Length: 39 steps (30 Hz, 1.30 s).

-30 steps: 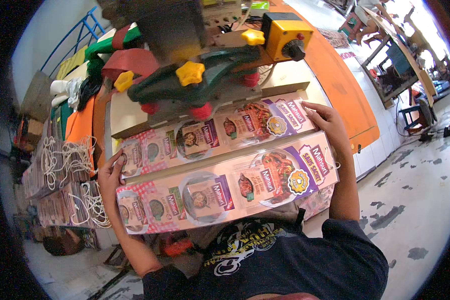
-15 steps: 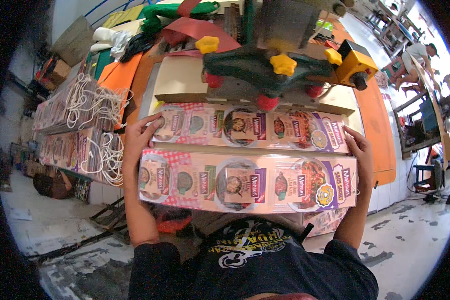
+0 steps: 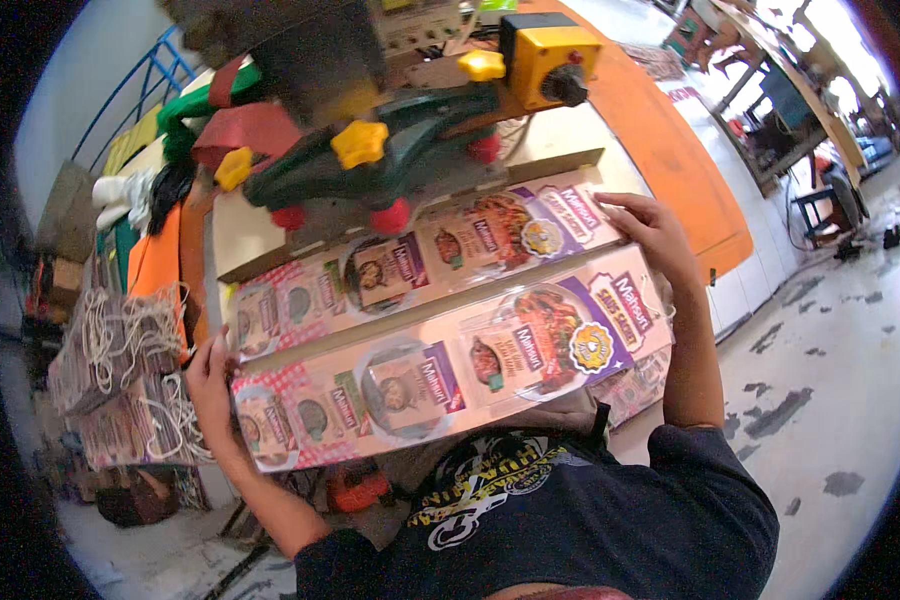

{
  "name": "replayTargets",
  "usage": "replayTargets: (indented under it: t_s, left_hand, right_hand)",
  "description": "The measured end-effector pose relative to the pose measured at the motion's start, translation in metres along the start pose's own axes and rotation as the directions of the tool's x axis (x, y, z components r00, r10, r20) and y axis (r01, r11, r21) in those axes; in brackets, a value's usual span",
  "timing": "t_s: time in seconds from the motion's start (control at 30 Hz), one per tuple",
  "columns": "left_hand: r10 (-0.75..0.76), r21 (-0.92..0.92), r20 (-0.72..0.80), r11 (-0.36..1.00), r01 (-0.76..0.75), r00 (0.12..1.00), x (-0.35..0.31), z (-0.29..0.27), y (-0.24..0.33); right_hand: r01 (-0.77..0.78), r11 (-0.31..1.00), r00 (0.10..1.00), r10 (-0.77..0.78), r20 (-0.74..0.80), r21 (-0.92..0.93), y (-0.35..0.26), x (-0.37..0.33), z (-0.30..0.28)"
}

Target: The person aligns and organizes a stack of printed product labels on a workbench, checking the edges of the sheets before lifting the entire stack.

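A long printed card (image 3: 450,260) in clear plastic, with food pictures and a red-checked end, lies at the front of a press machine (image 3: 390,165). Nearer to me, a second matching card (image 3: 420,385) runs parallel to it, its front edge over my lap. My left hand (image 3: 210,380) is at the left ends, its fingers closed against the far card's end and partly hidden. At the opposite end, my right hand (image 3: 655,232) grips the far card's edge with bent fingers, its wrist beside the near card. The machine has yellow knobs (image 3: 360,145) and red feet (image 3: 390,217).
A yellow control box (image 3: 550,60) sits on the machine's right, above the orange tabletop (image 3: 690,190). Stacked printed packs with white cords (image 3: 130,330) stand at the left. White cloth (image 3: 125,200) and red cloth (image 3: 245,135) lie behind them. Another workbench (image 3: 770,90) stands far right.
My view has turned, so the machine and cards now appear tilted and shifted left. Both hands remain at the cards' ends, with the cards still side by side.
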<state>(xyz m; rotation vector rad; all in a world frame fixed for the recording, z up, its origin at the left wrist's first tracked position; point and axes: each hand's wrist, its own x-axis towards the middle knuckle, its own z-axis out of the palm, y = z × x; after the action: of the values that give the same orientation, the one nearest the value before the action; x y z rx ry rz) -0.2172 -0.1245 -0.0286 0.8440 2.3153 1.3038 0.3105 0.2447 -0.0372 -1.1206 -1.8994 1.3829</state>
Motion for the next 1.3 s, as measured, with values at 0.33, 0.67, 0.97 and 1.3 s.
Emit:
replayTargets:
  t_s: [0.33, 0.67, 0.97, 1.3]
  left_hand:
    - [0.063, -0.1, -0.037, 0.993, -0.066, 0.997, -0.052, 0.004, 0.008]
    - [0.195, -0.268, 0.122, 0.951, -0.157, 0.973, -0.064, 0.0, 0.002]
    - [0.284, -0.233, 0.222, 0.944, -0.232, 0.933, -0.044, -0.019, -0.081]
    - [0.37, -0.169, 0.229, 0.926, -0.337, 0.9, -0.076, 0.005, 0.002]
  right_hand:
    - [0.0, 1.0, 0.999, 0.0, -0.052, -0.007, 0.002, -0.018, -0.008]
    - [-0.075, 0.997, 0.992, 0.07, -0.109, -0.035, -0.019, -0.047, -0.009]
    - [-0.018, 1.0, 0.999, 0.018, -0.043, 0.016, -0.031, -0.079, 0.023]
    - [-0.118, 0.99, 0.991, 0.122, -0.049, 0.077, -0.027, -0.079, 0.022]
